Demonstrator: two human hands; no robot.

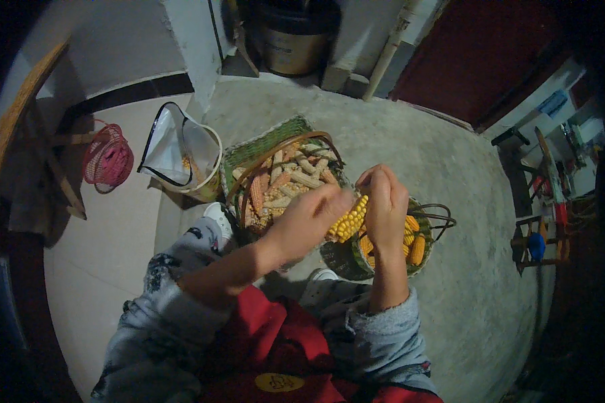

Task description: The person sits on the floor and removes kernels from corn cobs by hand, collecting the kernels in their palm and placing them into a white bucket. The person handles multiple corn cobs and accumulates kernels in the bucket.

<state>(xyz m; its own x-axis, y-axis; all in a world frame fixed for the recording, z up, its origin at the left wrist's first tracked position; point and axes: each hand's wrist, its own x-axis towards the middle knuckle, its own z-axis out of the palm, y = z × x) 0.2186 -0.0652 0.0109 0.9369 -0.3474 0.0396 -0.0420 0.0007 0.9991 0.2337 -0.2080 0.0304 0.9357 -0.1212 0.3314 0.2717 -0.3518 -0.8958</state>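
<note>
In front of me, an ear of yellow corn is held tilted between my two hands. My left hand is blurred, its fingers curled against the ear's upper left side. Closed around the other side is my right hand, with its fingertips bunched near the ear's far end. Most fingertips are hidden. Below the left hand lies a green woven basket full of bare cobs and loose kernels. Under my right hand stands a round green basket with several full ears.
A white bucket with a bag liner stands left of the cob basket. Further left are a pink mesh basket and a wooden stand. A dark-lidded container stands by the wall, and a small chair is at right.
</note>
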